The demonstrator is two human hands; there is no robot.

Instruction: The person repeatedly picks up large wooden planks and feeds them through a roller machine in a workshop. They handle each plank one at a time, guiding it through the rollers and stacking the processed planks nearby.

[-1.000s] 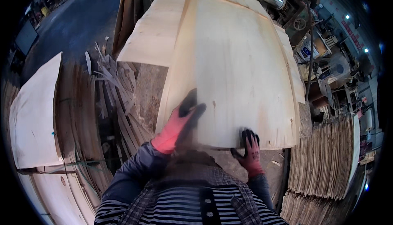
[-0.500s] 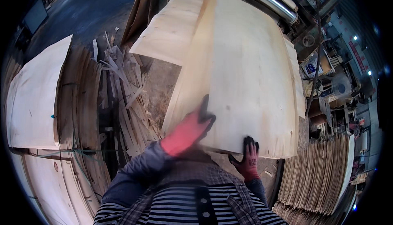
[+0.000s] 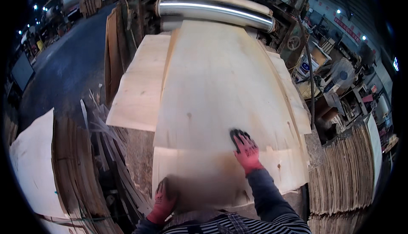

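Observation:
A large pale wood veneer sheet lies in front of me and reaches toward the metal roller at the far end. Another veneer sheet shows at its near end, with its front edge close to my body. My right hand, in a pink glove with black fingers, rests flat with fingers stretched on the veneer near where the two sheets overlap. At the near left edge of the veneer is my left hand, gloved alike; its fingers point forward, extended and somewhat blurred.
A shiny roller spans the far end. Side veneer pieces stick out on the left. Stacked veneer stands at the right, another stack at the left beside wood scraps. A fan is farther right.
My view has tilted up toward the roller. My right hand has moved forward onto the veneer; my left hand has drawn back to the near left edge. A near-end sheet now shows.

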